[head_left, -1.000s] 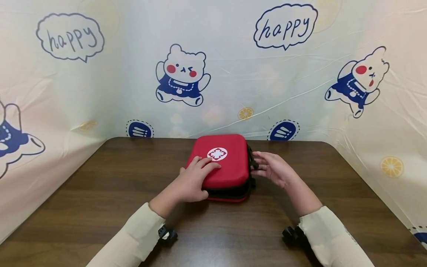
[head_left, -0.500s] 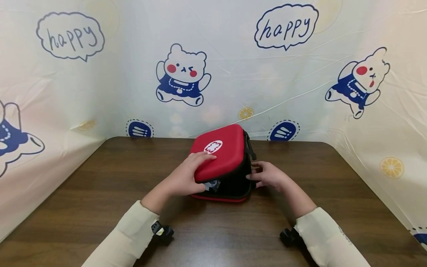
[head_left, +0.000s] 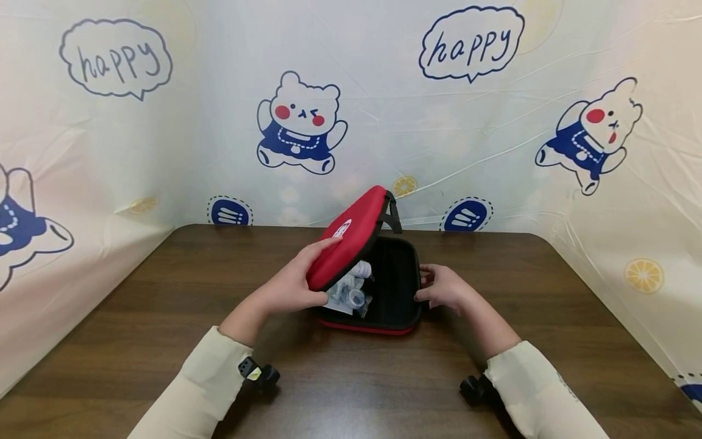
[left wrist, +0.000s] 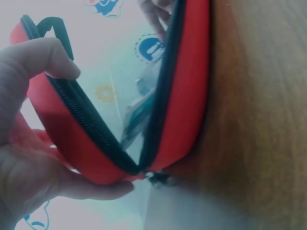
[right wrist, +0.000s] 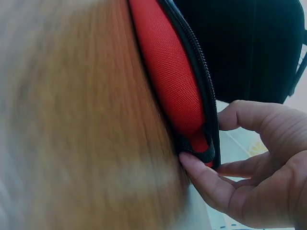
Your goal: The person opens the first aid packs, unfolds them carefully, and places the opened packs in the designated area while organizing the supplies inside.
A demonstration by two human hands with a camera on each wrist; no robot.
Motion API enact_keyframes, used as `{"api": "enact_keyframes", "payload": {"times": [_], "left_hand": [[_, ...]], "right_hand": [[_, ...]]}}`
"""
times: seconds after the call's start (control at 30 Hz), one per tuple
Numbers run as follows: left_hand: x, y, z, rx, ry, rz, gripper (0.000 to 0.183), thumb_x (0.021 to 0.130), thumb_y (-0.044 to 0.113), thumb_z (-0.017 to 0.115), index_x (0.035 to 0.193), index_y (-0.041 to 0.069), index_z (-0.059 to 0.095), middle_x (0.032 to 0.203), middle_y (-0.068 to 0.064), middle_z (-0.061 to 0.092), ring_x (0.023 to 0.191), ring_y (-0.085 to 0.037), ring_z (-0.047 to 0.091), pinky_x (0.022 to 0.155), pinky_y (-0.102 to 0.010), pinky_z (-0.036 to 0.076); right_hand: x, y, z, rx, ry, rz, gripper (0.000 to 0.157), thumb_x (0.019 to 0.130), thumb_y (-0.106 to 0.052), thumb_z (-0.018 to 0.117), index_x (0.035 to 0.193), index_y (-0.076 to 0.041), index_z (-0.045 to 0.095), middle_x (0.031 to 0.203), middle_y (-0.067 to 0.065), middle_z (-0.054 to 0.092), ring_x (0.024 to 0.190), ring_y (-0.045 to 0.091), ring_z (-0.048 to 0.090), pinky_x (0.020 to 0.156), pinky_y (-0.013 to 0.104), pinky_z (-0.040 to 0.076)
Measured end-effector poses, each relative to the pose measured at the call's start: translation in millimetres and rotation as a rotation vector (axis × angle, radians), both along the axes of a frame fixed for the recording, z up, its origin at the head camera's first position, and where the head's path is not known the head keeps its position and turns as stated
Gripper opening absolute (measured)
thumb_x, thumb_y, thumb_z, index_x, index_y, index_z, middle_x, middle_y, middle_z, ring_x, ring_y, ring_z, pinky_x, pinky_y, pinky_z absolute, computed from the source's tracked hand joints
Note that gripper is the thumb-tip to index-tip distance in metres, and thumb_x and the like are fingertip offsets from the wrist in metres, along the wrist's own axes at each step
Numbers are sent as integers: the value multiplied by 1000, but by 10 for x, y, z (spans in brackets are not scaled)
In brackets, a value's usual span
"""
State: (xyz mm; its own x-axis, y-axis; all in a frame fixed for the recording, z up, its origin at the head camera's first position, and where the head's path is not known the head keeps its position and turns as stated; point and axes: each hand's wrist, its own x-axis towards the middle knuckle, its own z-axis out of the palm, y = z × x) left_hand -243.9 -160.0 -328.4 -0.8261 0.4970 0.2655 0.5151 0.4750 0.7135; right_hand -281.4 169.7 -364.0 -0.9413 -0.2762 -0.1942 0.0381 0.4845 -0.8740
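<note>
A red first-aid case [head_left: 359, 228] stands partly unzipped and open on the table, its lid tilted up toward the left. My left hand [head_left: 290, 277] grips the lid's edge, thumb at the black zipper rim and fingers on the red outside. Inside the black-lined base [head_left: 397, 286] lie clear plastic packets [head_left: 342, 299] and a small white-capped item [head_left: 361, 269]; the lid hides part of them. At the base's right edge my right hand [head_left: 446, 286] holds the rim, near a black loop [right wrist: 199, 151] in the right wrist view. A black strap handle [head_left: 392, 214] hangs from the lid.
The case rests toward the back middle of a brown wooden table [head_left: 192, 317]. Behind it hangs a patterned curtain [head_left: 384, 110] with cartoon bears, close to the table's far edge. Black cameras are worn at both wrists.
The left hand has lifted the lid up and to the left, exposing the packets inside. The right hand has shifted from beside the handle to the base's right rim.
</note>
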Motion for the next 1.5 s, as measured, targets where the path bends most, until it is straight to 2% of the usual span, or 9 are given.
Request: {"api": "enact_keyframes", "payload": {"times": [0.23, 0.33, 0.47, 0.63, 0.83, 0.93, 1.1, 1.27, 1.5], "left_hand": [[9, -73, 114, 71, -33, -16, 121, 72, -2, 76, 153, 48, 0, 154, -6, 26, 128, -32, 41, 95, -52, 48], [21, -97, 146, 127, -18, 45, 123, 74, 3, 78, 151, 51, -5, 157, -7, 23, 131, -36, 42, 95, -55, 46], [47, -132, 202, 228, 27, 200, 119, 78, 16, 82, 149, 55, -6, 159, -5, 22, 135, -36, 39, 96, -56, 45], [108, -235, 328, 301, 80, 307, 92, 83, 25, 79, 151, 39, 18, 151, -6, 33, 129, -31, 45, 91, -50, 51], [163, -421, 500, 297, 67, 340, 44, 95, 33, 63, 127, 9, 44, 143, -10, 44, 111, -30, 58, 79, -28, 56], [158, -544, 555, 239, 48, 359, 36, 97, 35, 60, 115, 6, 51, 130, -11, 51, 102, -27, 58, 74, -26, 55], [127, -760, 575, 166, -37, 337, 30, 93, 25, 68, 106, 0, 56, 120, -16, 56, 87, -17, 63, 73, -30, 58], [93, -894, 529, 130, -155, 297, 46, 85, 16, 77, 116, -2, 47, 127, -25, 55, 87, -22, 69, 72, -34, 59], [10, -997, 392, 72, -247, 232, 89, 78, 12, 82, 147, 13, 27, 138, -29, 40, 105, -40, 60, 70, -41, 59]], "right_hand": [[-21, 110, 29, 70, 25, 5, 78, 76, 2, 71, 144, 10, 33, 135, 32, 45, 106, 35, 54, 72, 39, 57], [-36, 171, 36, 92, 26, 37, 80, 75, 2, 72, 143, 11, 32, 137, 33, 43, 112, 37, 53, 73, 40, 56], [-56, 256, 51, 110, 18, 59, 80, 75, 2, 72, 143, 11, 32, 137, 34, 43, 111, 36, 54, 73, 39, 57], [-81, 354, 69, 133, 12, 60, 79, 76, 2, 71, 144, 10, 31, 136, 33, 44, 108, 35, 54, 75, 39, 57], [-103, 448, 78, 152, 12, 60, 80, 76, 1, 69, 145, 11, 29, 135, 34, 43, 108, 36, 53, 73, 39, 56], [-114, 504, 75, 144, 11, 55, 79, 77, 1, 69, 145, 10, 29, 133, 33, 45, 102, 33, 55, 72, 39, 56], [-125, 620, 87, 126, 11, 83, 78, 79, 2, 67, 145, 12, 27, 127, 34, 47, 97, 30, 58, 71, 39, 57], [-120, 733, 131, 138, 20, 90, 75, 79, 5, 67, 143, 15, 28, 124, 34, 50, 92, 26, 58, 69, 39, 56], [-121, 873, 157, 170, 16, 85, 73, 80, 4, 67, 142, 15, 29, 126, 35, 50, 93, 27, 57, 71, 39, 56]]}}
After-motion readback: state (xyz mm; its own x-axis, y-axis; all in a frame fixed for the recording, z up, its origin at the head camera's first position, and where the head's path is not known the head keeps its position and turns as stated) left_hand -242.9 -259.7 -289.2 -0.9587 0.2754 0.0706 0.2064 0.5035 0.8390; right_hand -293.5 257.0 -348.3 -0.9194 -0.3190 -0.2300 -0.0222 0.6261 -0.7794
